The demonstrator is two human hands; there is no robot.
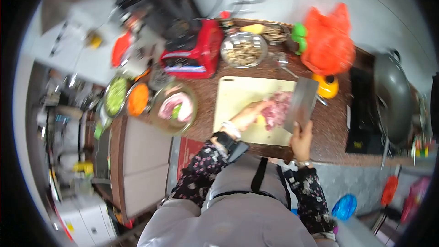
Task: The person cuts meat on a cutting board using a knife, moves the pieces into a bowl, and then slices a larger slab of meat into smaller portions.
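My right hand (301,141) is wrapped round the handle of a cleaver (302,103), whose broad blade stands along the right side of the meat. A heap of chopped raw pink meat (279,110) lies on the pale cutting board (238,91). My left hand (249,115) reaches in from the left with its fingers closed against the meat's left edge; blur softens the fingertips. Beside that hand is a small yellow patch (261,120), too blurred to name.
Left of the board is a glass bowl with raw meat (176,107), near bowls of orange (138,99) and green (116,96) shreds. Behind stand a red appliance (196,50) and a bowl of sliced mushrooms (244,50). To the right are an orange bag (327,41) and a wok (393,96).
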